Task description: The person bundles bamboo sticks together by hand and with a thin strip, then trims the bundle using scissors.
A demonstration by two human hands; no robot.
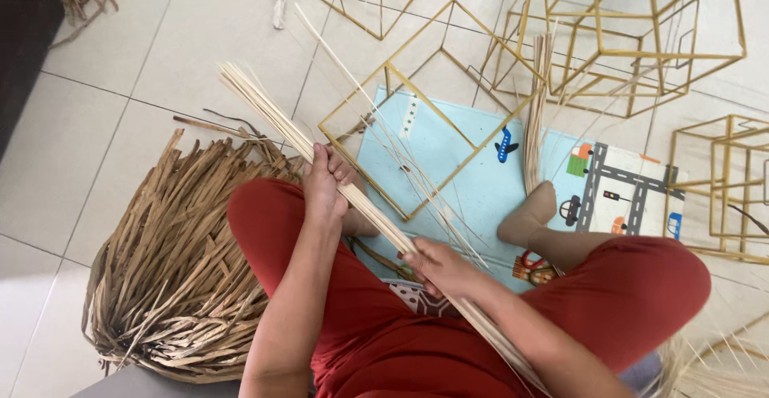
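White glossy tiles (pixel 104 118); both hands (pixel 324 178) seemingly grip thin pale splints (pixel 264 106).

Pale split-cane strips (pixel 352 198), matt dried leaves (pixel 176 262), gold metal frames (pixel 617 38), glossy tiles (pixel 104 94)

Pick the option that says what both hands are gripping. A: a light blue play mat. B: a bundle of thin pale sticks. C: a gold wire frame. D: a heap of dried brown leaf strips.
B: the left hand and the right hand both close around the bundle of thin pale sticks, which runs diagonally across the lap in red trousers.
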